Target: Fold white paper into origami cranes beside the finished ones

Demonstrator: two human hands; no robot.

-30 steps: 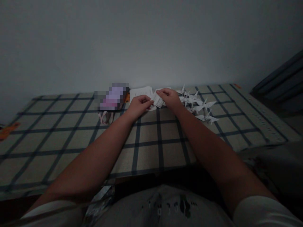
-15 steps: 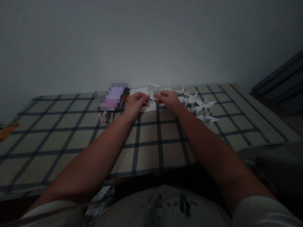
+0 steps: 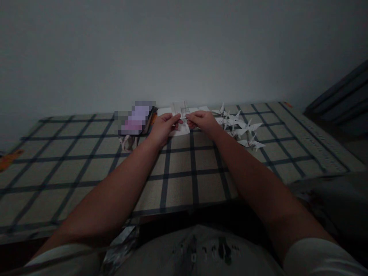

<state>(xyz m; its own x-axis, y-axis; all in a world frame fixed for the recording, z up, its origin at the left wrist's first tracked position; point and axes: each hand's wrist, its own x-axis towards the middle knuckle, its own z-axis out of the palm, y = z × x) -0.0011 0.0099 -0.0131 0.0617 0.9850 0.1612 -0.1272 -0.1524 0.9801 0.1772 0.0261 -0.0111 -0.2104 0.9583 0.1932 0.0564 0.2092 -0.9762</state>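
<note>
1. Nearest me, at the bottom centre of the frame, I see the wearer's printed shirt, with something silvery and crinkled just left of it.
2. Beyond that, the tabletop spreads across the middle of the frame under a checked cloth.
3. Right of centre, I have a cluster of folded white paper cranes, crowded close together beside the right forearm.
4. Left of centre, a pale strap lies at the near end of a pixelated purple, dark-edged object.
5. At the centre, my hands are narrowed to pinches: the left hand and right hand grip the lower part of one folded paper between thumbs and fingers.
6. The folded paper is raised over loose white sheets, partly hidden by my hands.
7. Farthest off, a plain grey wall fills the top.
</note>
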